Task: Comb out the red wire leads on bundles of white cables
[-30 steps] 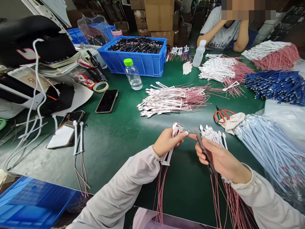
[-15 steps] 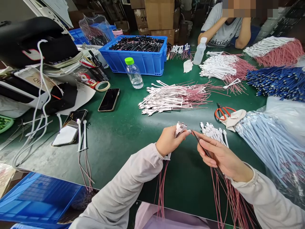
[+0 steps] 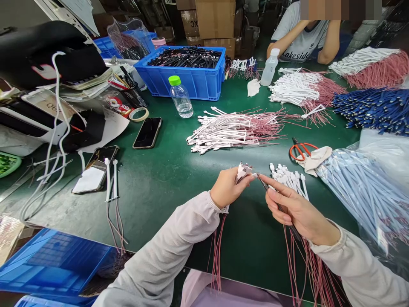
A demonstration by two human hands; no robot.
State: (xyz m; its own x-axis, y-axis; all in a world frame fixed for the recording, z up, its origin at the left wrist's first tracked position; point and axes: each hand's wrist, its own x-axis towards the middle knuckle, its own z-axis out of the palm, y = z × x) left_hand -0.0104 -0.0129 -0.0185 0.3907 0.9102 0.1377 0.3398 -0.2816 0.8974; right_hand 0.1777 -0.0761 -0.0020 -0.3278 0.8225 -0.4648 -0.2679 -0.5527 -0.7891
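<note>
My left hand (image 3: 227, 187) is closed around a small bundle of white connectors (image 3: 243, 170) whose red wires (image 3: 217, 247) hang down over the table's near edge. My right hand (image 3: 294, 209) pinches a thin dark strip (image 3: 271, 194), its tip touching the connectors in my left hand. Under my right hand lies another bunch of white connectors (image 3: 289, 179) with red wires trailing toward me.
A heap of white-and-red cables (image 3: 230, 130) lies in the middle of the green table (image 3: 166, 179). Orange scissors (image 3: 300, 150), blue cables in plastic (image 3: 364, 192), two phones (image 3: 147, 133), a water bottle (image 3: 180, 97) and a blue crate (image 3: 185, 70) surround it. Another person (image 3: 303, 38) sits opposite.
The dark strip in my right hand has turned from broadside to edge-on, its tip now meeting the connectors. Both hands stayed nearly in place.
</note>
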